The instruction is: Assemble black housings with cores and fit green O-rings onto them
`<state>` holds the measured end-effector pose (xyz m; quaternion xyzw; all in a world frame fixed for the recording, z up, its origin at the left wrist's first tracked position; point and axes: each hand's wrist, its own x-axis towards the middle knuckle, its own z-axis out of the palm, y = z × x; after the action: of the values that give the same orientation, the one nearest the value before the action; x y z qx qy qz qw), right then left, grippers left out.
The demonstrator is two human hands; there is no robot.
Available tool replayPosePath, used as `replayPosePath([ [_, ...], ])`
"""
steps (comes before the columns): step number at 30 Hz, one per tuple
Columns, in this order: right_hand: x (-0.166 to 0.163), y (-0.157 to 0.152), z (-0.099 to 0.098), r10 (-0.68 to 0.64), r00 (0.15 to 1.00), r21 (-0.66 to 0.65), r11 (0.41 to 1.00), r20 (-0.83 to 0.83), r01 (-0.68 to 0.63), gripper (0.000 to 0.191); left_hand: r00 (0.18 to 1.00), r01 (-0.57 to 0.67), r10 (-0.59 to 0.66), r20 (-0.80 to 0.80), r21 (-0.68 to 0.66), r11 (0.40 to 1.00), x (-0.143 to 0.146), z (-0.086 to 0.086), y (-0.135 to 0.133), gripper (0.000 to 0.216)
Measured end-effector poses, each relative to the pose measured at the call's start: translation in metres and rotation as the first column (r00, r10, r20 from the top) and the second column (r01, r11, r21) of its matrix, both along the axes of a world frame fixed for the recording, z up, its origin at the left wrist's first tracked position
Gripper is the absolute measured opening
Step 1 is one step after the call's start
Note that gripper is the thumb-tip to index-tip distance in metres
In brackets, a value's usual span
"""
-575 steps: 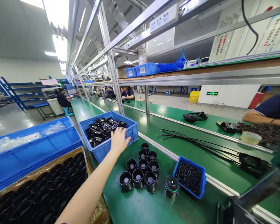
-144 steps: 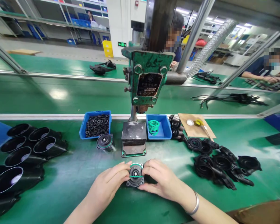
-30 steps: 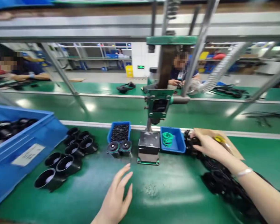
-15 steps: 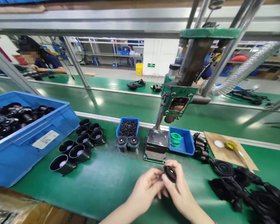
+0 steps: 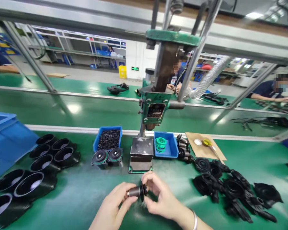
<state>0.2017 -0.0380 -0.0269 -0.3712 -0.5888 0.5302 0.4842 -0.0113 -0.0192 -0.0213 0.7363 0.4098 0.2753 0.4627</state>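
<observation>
- In front of the press (image 5: 156, 108), nearest the camera, the left hand (image 5: 115, 204) and right hand (image 5: 162, 198) meet low over the table (image 5: 86, 191). Each grip is closed on the small black part (image 5: 136, 191): left fingertips round its grey barrel, right fingertips at its dark flanged end.
- The work looks like a fine fit at that flange. The left grip would best hold the barrel steady while the right fingertips work square to its axis, staying low so that a slip drops nothing far.
- Just left of the press stand two round units (image 5: 107, 156), with a bin of black rings (image 5: 108, 139) behind them.
- Just right of the press sits a bin of green rings (image 5: 169, 150), within easy reach.
- Farther left of the press are black cups (image 5: 50, 156), and farther right a heap of black covers (image 5: 230, 188).
</observation>
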Motion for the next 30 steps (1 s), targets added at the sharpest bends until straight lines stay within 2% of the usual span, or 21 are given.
replayPosePath([
  [4,0.004,0.005,-0.012,-0.002,0.992,-0.057,0.998,-0.129,-0.005,0.036,0.992,0.100,-0.083,-0.093,0.195,0.976,0.003,-0.005,0.010,0.021],
  [6,0.001,0.006,-0.016,-0.030,0.991,-0.072,0.997,-0.127,0.021,0.036,0.968,0.172,-0.110,-0.227,0.271,0.947,0.010,-0.004,0.014,0.022],
  [8,-0.005,0.005,-0.017,-0.060,0.996,-0.050,0.997,-0.069,0.056,0.038,0.892,0.234,-0.038,-0.451,0.389,0.891,0.021,-0.003,0.015,0.025],
  [10,-0.010,0.003,-0.015,-0.081,0.996,0.040,0.996,0.048,0.080,0.040,0.784,0.283,0.098,-0.613,0.494,0.822,0.034,-0.004,0.017,0.027],
  [11,-0.012,0.001,-0.014,-0.095,0.990,0.102,0.991,0.109,0.084,0.041,0.744,0.300,0.151,-0.651,0.527,0.795,0.039,-0.005,0.018,0.026],
  [13,-0.010,0.000,-0.012,-0.139,0.974,0.224,0.970,0.182,0.096,0.040,0.715,0.314,0.189,-0.673,0.551,0.773,0.042,-0.005,0.024,0.024],
  [15,-0.003,-0.001,-0.012,-0.189,0.970,0.285,0.948,0.154,0.140,0.037,0.705,0.299,0.221,-0.674,0.566,0.768,0.032,0.002,0.036,0.022],
  [17,0.005,0.000,-0.014,-0.224,0.971,0.272,0.943,0.086,0.194,0.034,0.676,0.242,0.308,-0.670,0.596,0.766,0.010,0.018,0.055,0.025],
  [20,0.008,0.001,-0.018,-0.211,0.977,0.186,0.962,0.031,0.201,0.034,0.612,0.106,0.458,-0.645,0.641,0.760,-0.026,0.051,0.101,0.036],
  [21,0.007,0.001,-0.020,-0.188,0.982,0.165,0.969,0.023,0.181,0.035,0.600,0.078,0.476,-0.643,0.640,0.765,-0.035,0.060,0.120,0.032],
  [23,0.002,-0.001,-0.024,-0.138,0.990,0.138,0.981,0.006,0.136,0.036,0.603,0.083,0.431,-0.671,0.590,0.803,-0.045,0.071,0.159,0.013],
  [25,-0.001,-0.002,-0.027,-0.116,0.993,0.119,0.986,-0.004,0.116,0.037,0.605,0.125,0.330,-0.725,0.495,0.860,-0.044,0.070,0.193,0.009],
  [27,-0.001,-0.002,-0.029,-0.128,0.992,0.102,0.987,0.006,0.127,0.036,0.596,0.146,0.237,-0.767,0.394,0.907,-0.040,0.062,0.217,0.009],
  [30,0.001,-0.001,-0.030,-0.157,0.987,0.061,0.986,0.020,0.156,0.034,0.612,0.117,0.170,-0.772,0.301,0.946,-0.037,0.052,0.236,0.018],
])
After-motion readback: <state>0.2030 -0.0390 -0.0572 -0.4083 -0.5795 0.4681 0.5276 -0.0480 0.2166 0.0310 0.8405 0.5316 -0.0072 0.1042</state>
